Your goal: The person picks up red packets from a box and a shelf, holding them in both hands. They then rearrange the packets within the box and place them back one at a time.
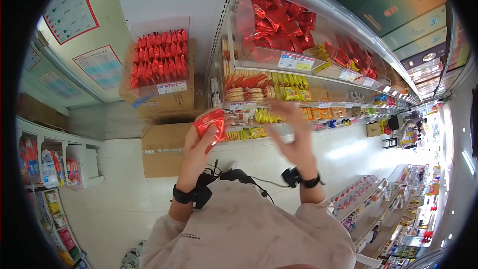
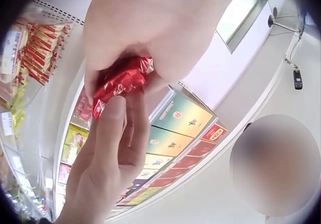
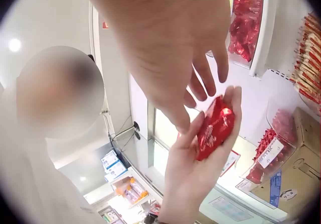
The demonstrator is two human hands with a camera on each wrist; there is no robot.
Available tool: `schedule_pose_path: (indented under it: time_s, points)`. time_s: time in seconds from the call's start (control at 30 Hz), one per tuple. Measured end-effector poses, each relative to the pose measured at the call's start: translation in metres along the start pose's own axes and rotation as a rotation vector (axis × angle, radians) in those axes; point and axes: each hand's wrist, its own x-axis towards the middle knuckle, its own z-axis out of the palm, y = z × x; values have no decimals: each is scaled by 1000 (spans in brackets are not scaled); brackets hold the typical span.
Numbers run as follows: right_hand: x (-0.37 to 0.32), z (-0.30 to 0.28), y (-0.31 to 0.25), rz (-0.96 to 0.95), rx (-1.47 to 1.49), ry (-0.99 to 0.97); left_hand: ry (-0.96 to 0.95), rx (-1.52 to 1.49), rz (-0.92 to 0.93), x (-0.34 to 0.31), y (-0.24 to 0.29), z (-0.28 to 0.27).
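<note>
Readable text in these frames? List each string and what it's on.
"ROMANTIC": sweatshirt, small print below it unreadable.
Green boxes: one large Chinese character, too blurred to confirm.
Price tags, wall posters, red packet: print too small or blurred.

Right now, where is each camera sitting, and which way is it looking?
Head: sits on the person's head and looks forward and down at snack shelves. The left hand, right hand and a pale sweatshirt show.
Left wrist: sits on the left wrist and looks up past the palm at the red packet it holds, with boxed goods beyond.
Right wrist: sits on the right wrist and looks past open fingers at the left hand holding the packet.
Shared: all three views show the red packet.
</note>
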Motion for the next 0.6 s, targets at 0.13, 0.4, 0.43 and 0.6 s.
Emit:
schedule_pose_path:
  time_s: [0.13,0.4,0.43,0.6]
  points:
    - [78,-41,38,90,194,216,25,-162,-44,4,15,-12]
    - [200,-51,169,132,-131,-568,59,-332,57,4,28,-20]
    - [200,-50,180,124,-48,-537,61,-325,78,4,29,-20]
    - [207,-58,175,206,-254,-610,49,-229,129,0,38,-24]
